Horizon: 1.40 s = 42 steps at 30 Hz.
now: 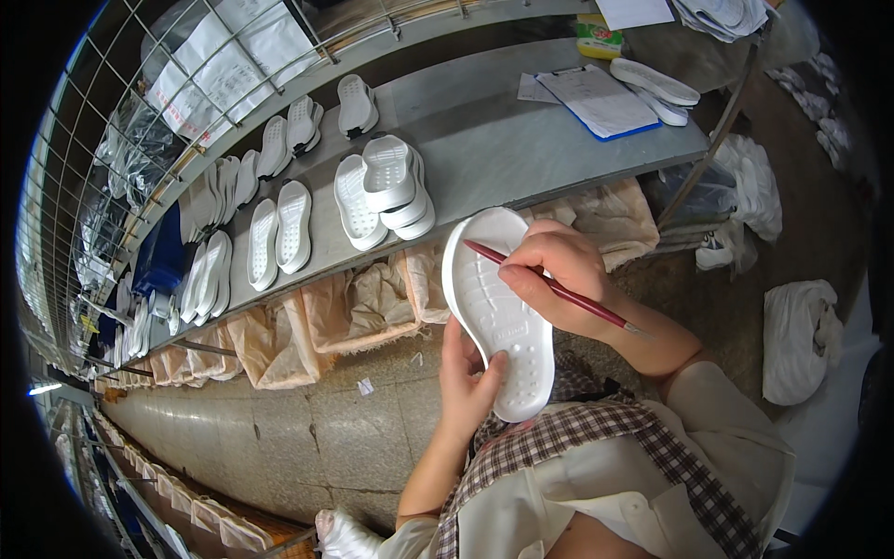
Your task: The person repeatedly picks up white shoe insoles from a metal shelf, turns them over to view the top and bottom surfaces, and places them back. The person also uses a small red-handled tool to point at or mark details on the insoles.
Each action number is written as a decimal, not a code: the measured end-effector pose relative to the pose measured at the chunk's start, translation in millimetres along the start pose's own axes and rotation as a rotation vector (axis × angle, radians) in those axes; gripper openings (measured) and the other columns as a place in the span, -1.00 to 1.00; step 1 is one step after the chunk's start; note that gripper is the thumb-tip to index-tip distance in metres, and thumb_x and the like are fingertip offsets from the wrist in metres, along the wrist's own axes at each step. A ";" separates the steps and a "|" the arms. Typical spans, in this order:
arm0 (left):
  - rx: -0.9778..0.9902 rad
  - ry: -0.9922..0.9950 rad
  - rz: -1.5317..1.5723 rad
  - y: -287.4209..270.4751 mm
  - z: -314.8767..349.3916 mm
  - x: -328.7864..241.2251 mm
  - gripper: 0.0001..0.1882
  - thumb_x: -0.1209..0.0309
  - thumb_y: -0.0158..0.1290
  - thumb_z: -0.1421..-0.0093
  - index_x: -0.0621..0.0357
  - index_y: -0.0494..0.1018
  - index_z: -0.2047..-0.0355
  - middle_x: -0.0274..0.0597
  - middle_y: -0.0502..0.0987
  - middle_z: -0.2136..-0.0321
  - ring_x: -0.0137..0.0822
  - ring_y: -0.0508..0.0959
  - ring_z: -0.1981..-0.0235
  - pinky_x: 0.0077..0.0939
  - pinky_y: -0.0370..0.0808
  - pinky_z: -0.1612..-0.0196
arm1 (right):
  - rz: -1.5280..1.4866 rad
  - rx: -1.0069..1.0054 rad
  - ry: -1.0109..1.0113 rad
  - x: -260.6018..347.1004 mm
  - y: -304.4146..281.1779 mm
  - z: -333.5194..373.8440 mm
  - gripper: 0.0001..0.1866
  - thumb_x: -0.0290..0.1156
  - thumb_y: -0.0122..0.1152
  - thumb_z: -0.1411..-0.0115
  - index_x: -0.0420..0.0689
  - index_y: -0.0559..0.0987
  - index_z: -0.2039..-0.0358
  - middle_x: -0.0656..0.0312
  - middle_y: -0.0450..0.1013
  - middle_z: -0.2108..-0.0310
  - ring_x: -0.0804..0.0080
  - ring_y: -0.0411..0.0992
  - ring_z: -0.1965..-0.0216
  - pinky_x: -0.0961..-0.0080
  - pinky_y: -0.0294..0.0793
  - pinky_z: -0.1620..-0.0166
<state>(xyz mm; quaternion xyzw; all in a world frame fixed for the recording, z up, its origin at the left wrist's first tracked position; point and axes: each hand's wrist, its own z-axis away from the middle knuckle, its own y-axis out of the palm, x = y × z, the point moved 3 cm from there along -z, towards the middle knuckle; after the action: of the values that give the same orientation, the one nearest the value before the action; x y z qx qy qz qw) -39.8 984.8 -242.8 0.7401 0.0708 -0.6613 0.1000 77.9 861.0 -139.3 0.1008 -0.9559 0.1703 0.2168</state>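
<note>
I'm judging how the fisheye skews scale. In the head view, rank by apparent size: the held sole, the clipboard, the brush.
1. Sole, largest, though nearest the camera.
2. Clipboard, farther off, so its true rank is unsure.
3. Brush, long but thinnest.

A long grey metal worktop runs along the far side, backed by a wire grid fence. Below lies a speckled stone floor; crumpled white bags sit at right.

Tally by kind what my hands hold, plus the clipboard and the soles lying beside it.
Clipboard: 1
Red brush: 1
White soles: 3, the held sole and the pair beside the clipboard
Total: 5
</note>
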 end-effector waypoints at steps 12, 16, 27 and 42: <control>-0.109 0.120 0.001 2.4 -10.9 15.8 -0.26 0.64 -0.04 -0.08 0.30 -0.11 -0.24 0.03 0.36 0.02 -0.22 0.46 0.04 -0.45 0.41 0.03 | -0.200 -0.229 0.084 -11.6 -38.5 24.7 -0.91 -0.53 0.04 -0.17 -0.26 0.47 0.44 0.19 0.47 0.51 0.52 0.35 0.52 0.58 0.34 0.41; -0.213 0.261 -0.307 -3.2 -18.6 31.6 -0.36 0.54 0.08 -0.02 0.29 0.11 -0.13 0.02 0.45 0.14 -0.20 0.53 0.16 -0.43 0.46 0.15 | -0.034 -0.316 0.181 -29.4 -74.4 58.9 -0.82 -0.47 0.01 -0.23 -0.32 0.45 0.23 0.14 0.51 0.40 0.51 0.41 0.44 0.63 0.41 0.32; -0.324 0.678 -0.731 -6.7 -41.7 56.0 -0.47 0.48 0.19 0.11 0.34 0.26 0.11 0.10 0.51 0.34 0.08 0.55 0.38 -0.28 0.49 0.28 | 0.572 1.129 0.584 -84.0 -105.1 214.3 -0.79 -0.24 0.18 -0.06 -0.12 0.56 0.49 0.06 0.46 0.52 0.14 0.45 0.43 0.19 0.42 0.37; 0.013 0.164 -0.219 70.5 -100.8 73.5 -0.21 0.69 0.00 -0.04 0.27 -0.12 -0.25 0.06 0.18 -0.11 -0.17 0.38 -0.02 -0.37 0.39 -0.02 | 0.274 1.577 0.737 -124.2 40.8 306.7 -0.75 -0.35 0.05 0.01 -0.23 0.61 0.43 -0.02 0.53 0.38 0.04 0.50 0.33 0.07 0.48 0.38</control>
<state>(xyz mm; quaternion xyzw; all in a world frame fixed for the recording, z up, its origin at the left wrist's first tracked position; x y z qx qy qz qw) 82.6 938.7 -301.3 0.7801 0.1547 -0.6060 0.0165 60.4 800.1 -466.6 0.0444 -0.4329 0.8268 0.3564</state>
